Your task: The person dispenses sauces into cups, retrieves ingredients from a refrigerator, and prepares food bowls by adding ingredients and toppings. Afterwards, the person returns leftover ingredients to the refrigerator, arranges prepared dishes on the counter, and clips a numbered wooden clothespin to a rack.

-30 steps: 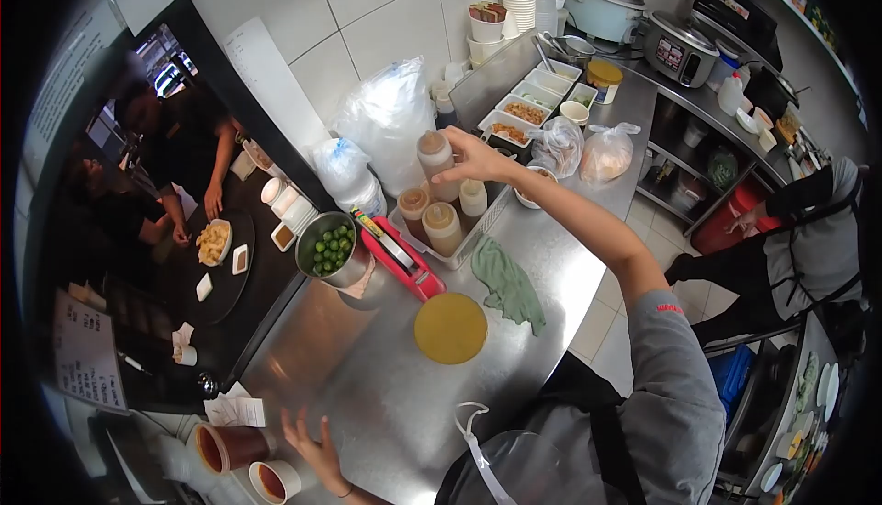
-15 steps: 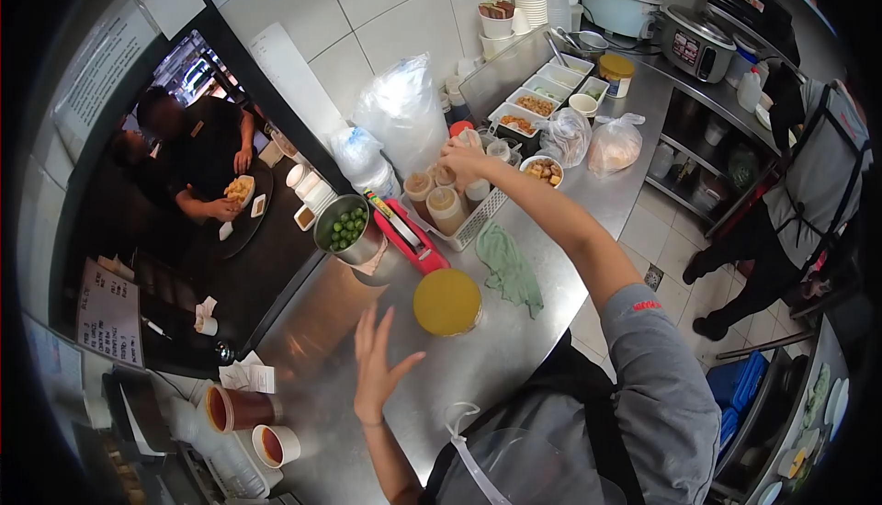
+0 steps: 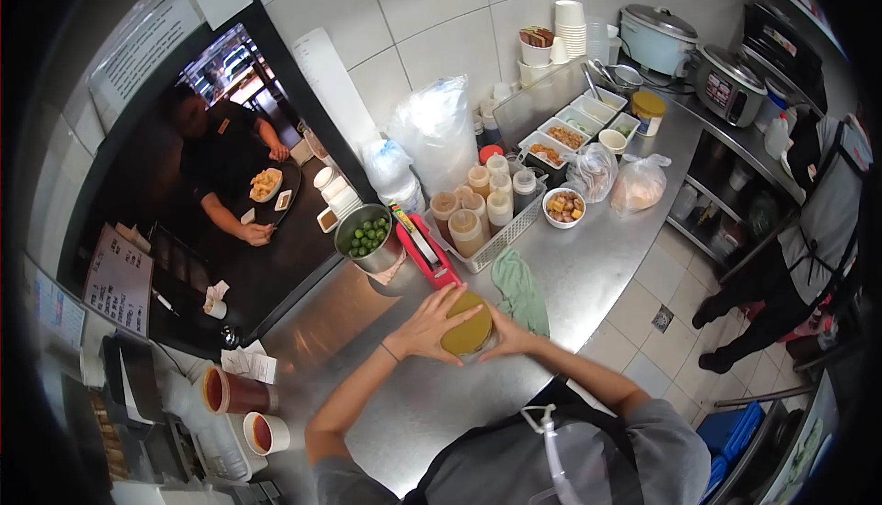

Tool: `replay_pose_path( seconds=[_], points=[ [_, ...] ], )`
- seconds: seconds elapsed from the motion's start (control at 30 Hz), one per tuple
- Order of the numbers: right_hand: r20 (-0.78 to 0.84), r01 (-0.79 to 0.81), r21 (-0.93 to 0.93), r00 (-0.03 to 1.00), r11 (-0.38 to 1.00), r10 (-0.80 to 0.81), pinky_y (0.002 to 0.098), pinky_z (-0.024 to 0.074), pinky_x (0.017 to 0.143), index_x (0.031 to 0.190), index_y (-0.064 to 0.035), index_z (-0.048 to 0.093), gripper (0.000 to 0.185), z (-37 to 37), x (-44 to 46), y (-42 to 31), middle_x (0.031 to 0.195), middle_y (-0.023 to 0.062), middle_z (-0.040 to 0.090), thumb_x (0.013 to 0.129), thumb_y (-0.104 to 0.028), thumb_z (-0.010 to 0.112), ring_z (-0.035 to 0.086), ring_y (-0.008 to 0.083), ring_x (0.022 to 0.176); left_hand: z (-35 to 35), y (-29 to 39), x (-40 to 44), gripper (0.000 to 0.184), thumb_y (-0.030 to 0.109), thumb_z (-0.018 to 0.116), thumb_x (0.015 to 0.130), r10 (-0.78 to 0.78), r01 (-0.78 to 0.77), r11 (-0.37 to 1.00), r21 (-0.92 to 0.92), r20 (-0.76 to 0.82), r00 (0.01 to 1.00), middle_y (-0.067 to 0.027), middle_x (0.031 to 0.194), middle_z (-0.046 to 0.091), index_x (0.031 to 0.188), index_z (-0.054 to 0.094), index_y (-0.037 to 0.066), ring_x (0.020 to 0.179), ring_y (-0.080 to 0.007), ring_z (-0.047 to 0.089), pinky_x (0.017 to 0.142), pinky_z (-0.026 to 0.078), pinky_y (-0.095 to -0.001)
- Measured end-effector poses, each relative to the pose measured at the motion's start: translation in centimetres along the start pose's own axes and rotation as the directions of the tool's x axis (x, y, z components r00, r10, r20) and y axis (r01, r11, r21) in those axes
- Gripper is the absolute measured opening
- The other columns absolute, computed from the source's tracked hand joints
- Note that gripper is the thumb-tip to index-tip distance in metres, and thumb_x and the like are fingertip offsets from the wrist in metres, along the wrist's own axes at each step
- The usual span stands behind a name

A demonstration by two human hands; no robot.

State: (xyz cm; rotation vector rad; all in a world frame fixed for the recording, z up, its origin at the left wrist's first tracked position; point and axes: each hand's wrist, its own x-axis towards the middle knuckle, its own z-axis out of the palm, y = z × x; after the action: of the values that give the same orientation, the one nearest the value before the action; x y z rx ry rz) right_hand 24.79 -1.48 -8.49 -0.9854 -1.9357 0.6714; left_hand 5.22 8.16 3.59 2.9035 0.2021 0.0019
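Note:
A round jar with a mustard-yellow lid [image 3: 469,321] stands on the steel counter in front of me. My left hand [image 3: 424,329] is wrapped round its left side, fingers over the lid's edge. My right hand [image 3: 506,336] holds the jar's right side, with the thumb low against it. Just beyond the jar lies a red tape dispenser [image 3: 430,252], and a green cloth [image 3: 520,289] rests to the right. A white basket [image 3: 501,240] of sauce bottles [image 3: 467,227] stands further back.
A metal pot [image 3: 369,240] of green limes stands by the pass window. Containers of red sauce [image 3: 241,389] sit at the left. Along the back are a bowl of diced food [image 3: 564,207], plastic bags [image 3: 640,182] and topping trays [image 3: 562,136]. Co-workers stand beyond the window [image 3: 220,151] and at right [image 3: 808,229].
My right hand has come back from the sauce bottles to the jar. My left hand has moved from beside the jar onto it. The view has shifted slightly.

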Motion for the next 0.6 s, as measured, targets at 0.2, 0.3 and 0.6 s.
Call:
replay_pose_path(
  seconds=[0.2,0.3,0.6],
  points=[
    [-0.445,0.005,0.497,0.860,0.868,0.250,0.0404,0.0289,0.105,0.137,0.0000,0.022,0.113,7.4,-0.4,-1.1,0.136,0.0174,0.031,0.051,-0.034,0.088,0.032,0.0293,0.128,3.6,3.7,-0.5,0.093,0.061,0.065,0.064,-0.197,0.204,0.979,0.017,-0.187,0.962,-0.0229,0.145,0.020,0.142,0.031,0.026,0.128,-0.0446,0.024,0.101,0.026,-0.0543],
    [-0.585,-0.153,0.397,0.718,0.905,0.378,0.0406,0.0303,0.104,0.136,0.0001,0.022,0.110,8.8,0.0,-2.2,0.134,0.0172,0.033,0.053,-0.030,0.088,0.035,0.0296,0.126,5.4,6.6,0.5,0.097,0.064,0.064,0.064,-0.516,0.559,0.829,0.015,-0.365,0.775,-0.0267,0.144,0.020,0.143,0.029,0.020,0.125,-0.0452,0.027,0.098,0.027,-0.0544],
    [-0.355,-0.192,0.075,0.912,0.978,0.207,0.0429,0.0289,0.103,0.136,0.0007,0.025,0.110,4.6,-0.4,-2.2,0.134,0.0189,0.034,0.052,-0.035,0.087,0.035,0.0343,0.125,-5.2,6.0,-2.3,0.122,0.062,0.073,0.055,-0.708,0.787,0.465,-0.405,0.364,0.605,-0.0275,0.147,0.008,0.147,0.006,0.019,0.132,-0.0512,0.016,0.085,0.038,-0.0630]
  ],
)
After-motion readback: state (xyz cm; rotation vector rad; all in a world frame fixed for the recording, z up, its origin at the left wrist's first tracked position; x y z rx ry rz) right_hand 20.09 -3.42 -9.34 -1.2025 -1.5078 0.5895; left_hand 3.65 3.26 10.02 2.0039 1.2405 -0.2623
